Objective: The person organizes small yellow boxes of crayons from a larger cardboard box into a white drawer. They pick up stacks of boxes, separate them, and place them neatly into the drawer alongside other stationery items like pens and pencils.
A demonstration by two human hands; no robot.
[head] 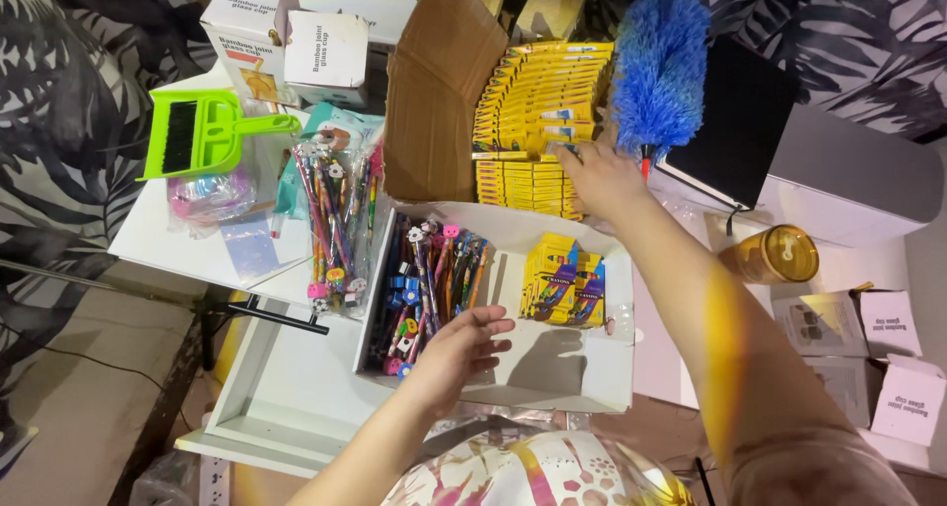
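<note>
Right hand [604, 176] reaching far forward into the cardboard carton [439, 92], fingers closing on one yellow crayon box [564, 149] from the packed rows. Left hand [459, 350] released, fingers loose, resting on the white tray [552, 373] to steady it. Just beside it, decorated pencils [429, 279]; ahead, crayon boxes [564, 281] already laid inside.

Left hand [462, 345] hovers low with loosely spread fingers; right hand [602, 176] reaches forward, arm extended.
</note>
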